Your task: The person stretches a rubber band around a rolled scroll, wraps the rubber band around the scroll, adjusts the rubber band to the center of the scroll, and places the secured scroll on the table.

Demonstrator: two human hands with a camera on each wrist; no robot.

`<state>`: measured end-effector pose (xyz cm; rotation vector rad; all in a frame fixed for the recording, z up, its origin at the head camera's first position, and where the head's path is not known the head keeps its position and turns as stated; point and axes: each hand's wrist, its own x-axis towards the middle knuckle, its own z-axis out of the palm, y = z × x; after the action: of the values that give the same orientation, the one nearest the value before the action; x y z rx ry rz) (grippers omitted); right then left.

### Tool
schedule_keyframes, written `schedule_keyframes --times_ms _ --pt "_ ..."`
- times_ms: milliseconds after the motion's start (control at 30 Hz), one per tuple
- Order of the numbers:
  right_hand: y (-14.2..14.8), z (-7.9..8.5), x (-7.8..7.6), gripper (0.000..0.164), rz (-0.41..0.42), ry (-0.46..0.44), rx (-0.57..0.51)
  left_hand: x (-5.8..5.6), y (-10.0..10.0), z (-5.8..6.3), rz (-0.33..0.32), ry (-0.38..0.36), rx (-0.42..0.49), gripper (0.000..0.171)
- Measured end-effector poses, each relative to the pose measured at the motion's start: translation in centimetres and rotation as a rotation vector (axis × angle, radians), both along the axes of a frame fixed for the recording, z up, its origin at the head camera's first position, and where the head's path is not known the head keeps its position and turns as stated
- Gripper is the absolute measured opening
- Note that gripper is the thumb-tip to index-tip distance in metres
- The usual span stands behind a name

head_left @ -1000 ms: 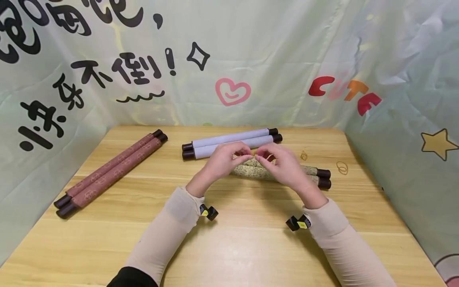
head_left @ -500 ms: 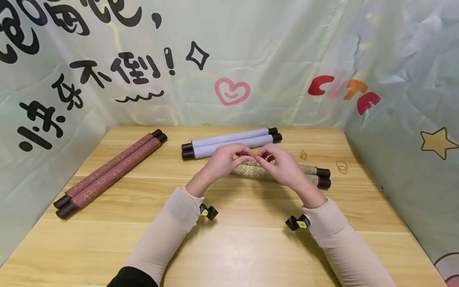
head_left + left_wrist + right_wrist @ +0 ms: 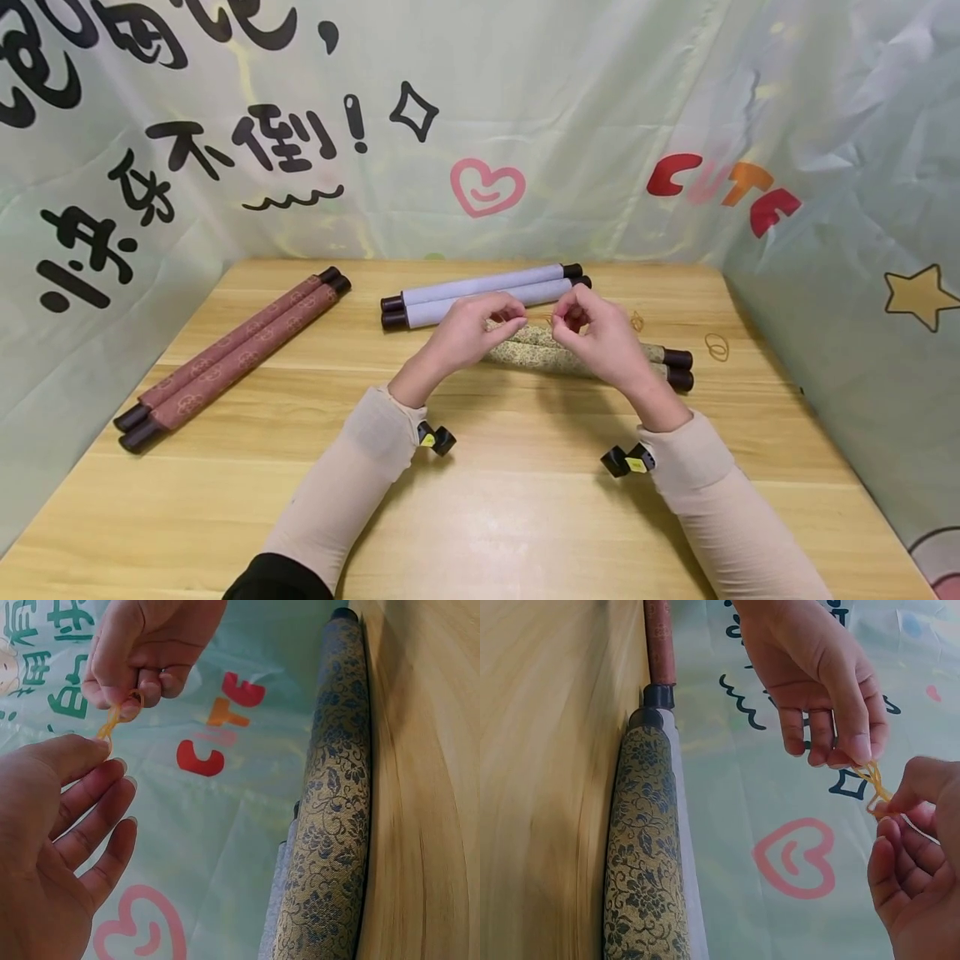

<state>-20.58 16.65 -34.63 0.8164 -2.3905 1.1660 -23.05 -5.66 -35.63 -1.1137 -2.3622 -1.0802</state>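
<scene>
Between my two hands stretches a tangle of yellow rubber bands (image 3: 113, 722). My left hand (image 3: 472, 329) pinches one end between thumb and forefinger. The other end is pinched by my right hand (image 3: 603, 340), a short way to the right. Below and behind the hands lies a gold scroll (image 3: 528, 357) with a dark floral pattern, rolled from both ends and with dark end knobs. The hands hide parts of it, its left end included. In the right wrist view the rubber bands look crossed over one another between the fingertips.
A pale lilac double-rolled scroll (image 3: 487, 304) lies behind the gold one. At the left, a reddish-brown scroll (image 3: 243, 354) lies slantwise. More rubber bands (image 3: 717, 347) are on the wooden table (image 3: 480, 517) to the right. A printed cloth (image 3: 570, 125) encloses the table's back and sides.
My right hand has moved slightly right, away from the left hand, drawing the rubber bands out between them. The left hand and the scrolls have stayed in place.
</scene>
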Motion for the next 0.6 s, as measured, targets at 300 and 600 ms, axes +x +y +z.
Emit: schedule_keyframes --times_ms 300,600 --pt "-0.4 0.0 -0.1 0.012 -0.003 -0.02 0.105 0.1 -0.1 0.0 0.003 -0.002 0.028 0.012" --pt "-1.3 -0.5 0.1 0.015 0.028 -0.038 0.109 0.1 0.2 0.1 -0.004 0.024 0.025 0.014"
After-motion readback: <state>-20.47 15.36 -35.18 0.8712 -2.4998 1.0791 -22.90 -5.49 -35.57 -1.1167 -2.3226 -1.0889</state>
